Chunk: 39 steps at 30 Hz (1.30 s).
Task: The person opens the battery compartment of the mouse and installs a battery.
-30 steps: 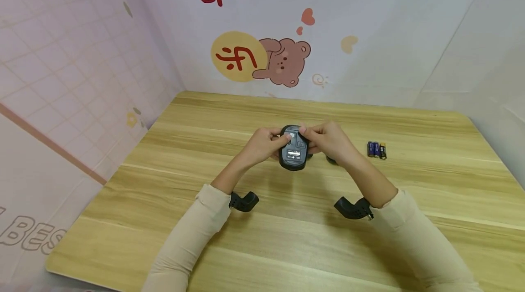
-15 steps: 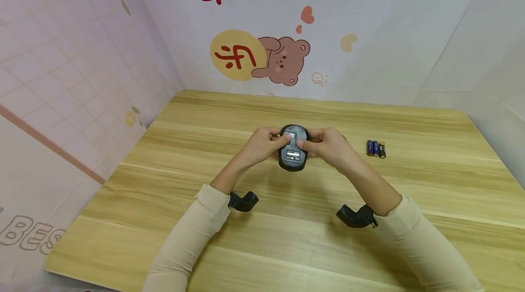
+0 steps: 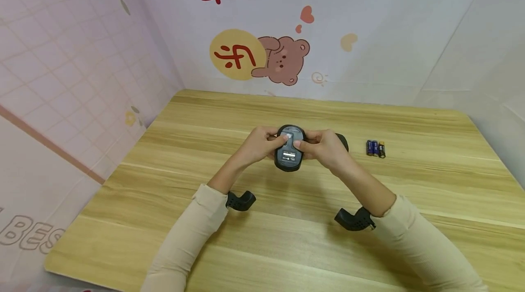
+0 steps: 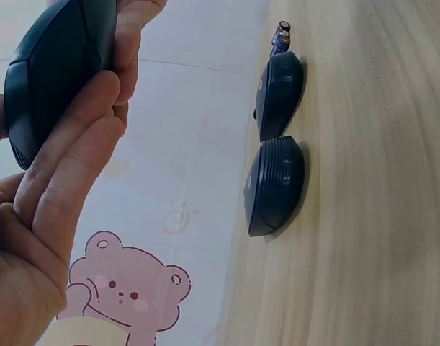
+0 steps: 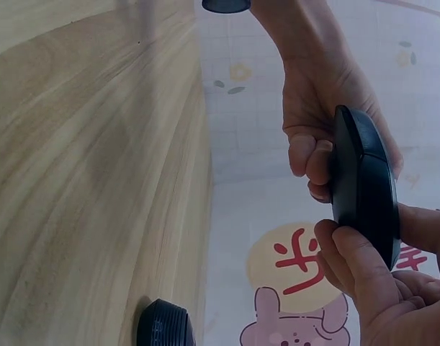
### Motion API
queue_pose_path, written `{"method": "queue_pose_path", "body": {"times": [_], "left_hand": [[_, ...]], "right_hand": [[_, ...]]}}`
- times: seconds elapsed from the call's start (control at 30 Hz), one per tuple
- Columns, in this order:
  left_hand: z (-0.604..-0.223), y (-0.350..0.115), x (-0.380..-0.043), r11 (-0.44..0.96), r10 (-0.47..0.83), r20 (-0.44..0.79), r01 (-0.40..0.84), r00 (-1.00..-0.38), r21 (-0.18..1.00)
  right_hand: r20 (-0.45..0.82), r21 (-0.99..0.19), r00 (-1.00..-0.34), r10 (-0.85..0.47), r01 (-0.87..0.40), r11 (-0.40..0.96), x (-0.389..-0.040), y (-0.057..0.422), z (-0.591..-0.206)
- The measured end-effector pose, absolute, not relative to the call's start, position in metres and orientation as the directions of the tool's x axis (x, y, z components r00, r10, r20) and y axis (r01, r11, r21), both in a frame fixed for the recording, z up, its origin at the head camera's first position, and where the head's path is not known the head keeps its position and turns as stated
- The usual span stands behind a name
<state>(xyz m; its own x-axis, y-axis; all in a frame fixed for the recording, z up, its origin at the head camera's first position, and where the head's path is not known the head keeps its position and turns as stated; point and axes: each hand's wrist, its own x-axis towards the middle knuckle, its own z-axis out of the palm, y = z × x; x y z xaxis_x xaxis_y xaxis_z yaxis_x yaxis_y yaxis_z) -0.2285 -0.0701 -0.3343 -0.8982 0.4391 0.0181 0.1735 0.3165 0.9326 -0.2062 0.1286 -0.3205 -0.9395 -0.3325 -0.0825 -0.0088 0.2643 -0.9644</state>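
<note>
Between the left hand (image 3: 261,143) and right hand (image 3: 325,145), both gripping, is a mouse (image 3: 289,151).

Dark mouse (image 3: 289,157) held above worktop (image 3: 266,246), labelled underside facing up toward head camera; left hand (image 3: 259,144) grips one side, right hand (image 3: 326,147) other, both thumbs on underside; second dark object (image 3: 342,142) partly hidden behind right hand; three small batteries (image 3: 375,148) side by side, farther right; cream sleeves (image 3: 184,237), black mount (image 3: 241,201) at each wrist; pink cartoon bear (image 3: 287,60) on pale backdrop (image 3: 381,55) behind.
</note>
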Motion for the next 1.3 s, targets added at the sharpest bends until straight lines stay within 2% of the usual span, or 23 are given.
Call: {"method": "queue_pose_path", "body": {"times": [0.7,1.3], "left_hand": [[-0.3386,-0.074,-0.2283,0.283,0.446,0.015,0.157,-0.895,0.946],[-0.3389,-0.0719,-0.2271,0.269,0.445,0.022,0.157,-0.895,0.95]], "right_hand": [[-0.104,-0.945,-0.95,-0.294,0.003,0.326,-0.2058,0.1243,-0.3224],[-0.067,-0.965,-0.958,-0.28,-0.009,0.264,-0.2061,0.1242,-0.3217]]}}
